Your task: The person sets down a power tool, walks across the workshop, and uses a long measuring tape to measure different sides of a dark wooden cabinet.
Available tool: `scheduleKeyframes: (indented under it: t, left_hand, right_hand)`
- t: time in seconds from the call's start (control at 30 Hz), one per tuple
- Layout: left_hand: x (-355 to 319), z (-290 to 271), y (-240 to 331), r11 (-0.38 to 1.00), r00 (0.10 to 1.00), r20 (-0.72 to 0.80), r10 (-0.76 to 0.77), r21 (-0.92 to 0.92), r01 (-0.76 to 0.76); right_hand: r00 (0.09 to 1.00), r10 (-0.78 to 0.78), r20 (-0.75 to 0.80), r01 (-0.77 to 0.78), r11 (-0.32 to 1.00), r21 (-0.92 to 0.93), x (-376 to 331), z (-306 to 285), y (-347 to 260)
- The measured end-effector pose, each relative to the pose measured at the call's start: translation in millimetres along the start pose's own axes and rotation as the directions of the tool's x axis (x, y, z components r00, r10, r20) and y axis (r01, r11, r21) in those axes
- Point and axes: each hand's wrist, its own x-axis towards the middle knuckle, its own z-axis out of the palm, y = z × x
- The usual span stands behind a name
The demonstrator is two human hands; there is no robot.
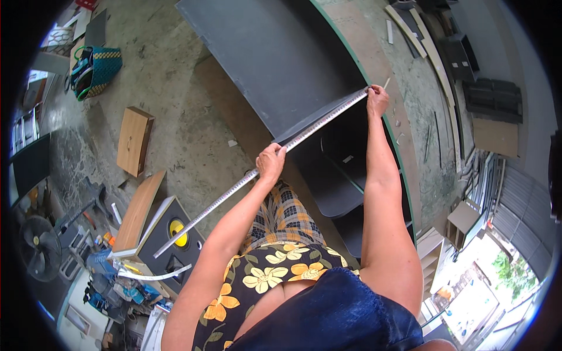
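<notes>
A long metal ruler (321, 122) lies slantwise across a dark grey cabinet (281, 52) with a green front edge. My left hand (271, 162) grips the ruler at the cabinet's near left edge, and the ruler's free end reaches down to the lower left. At the green edge, my right hand (377, 100) is closed on the ruler's far end. A thin pale tip sticks out past those fingers; I cannot tell whether it is a pencil or part of the ruler. Dark inner panels (333, 181) of the cabinet show below the ruler.
A wooden box (134, 141) and a teal woven basket (98, 71) stand on the concrete floor to the left. At the lower left are a speaker-like box (170, 234) with a yellow cone and a black fan (40, 240). Long strips (436, 58) lie along the right.
</notes>
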Motion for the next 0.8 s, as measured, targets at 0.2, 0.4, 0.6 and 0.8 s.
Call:
scheduleKeyframes:
  t: [0.2,0.4,0.6,0.8]
  left_hand:
    - [7.0,2.8,-4.9,0.999,0.999,0.028,-0.029,0.031,0.028]
    - [16.6,-3.6,2.9,0.997,0.993,0.103,-0.060,0.044,0.056]
    - [27.0,-17.5,5.9,0.998,0.971,0.230,-0.067,0.011,0.066]
    - [92.2,-102.4,-17.3,0.983,0.961,0.254,0.110,0.114,-0.143]
  right_hand:
    - [1.000,0.008,-0.021,-0.009,0.997,-0.079,-8.3,8.2,-5.2]
    - [0.999,0.044,-0.006,-0.044,0.999,-0.028,-2.9,8.0,3.5]
    - [0.999,0.032,0.029,-0.031,0.998,-0.047,-0.4,0.6,3.9]
    - [0.993,0.066,-0.098,-0.053,0.989,0.137,-60.6,-11.7,-40.7]
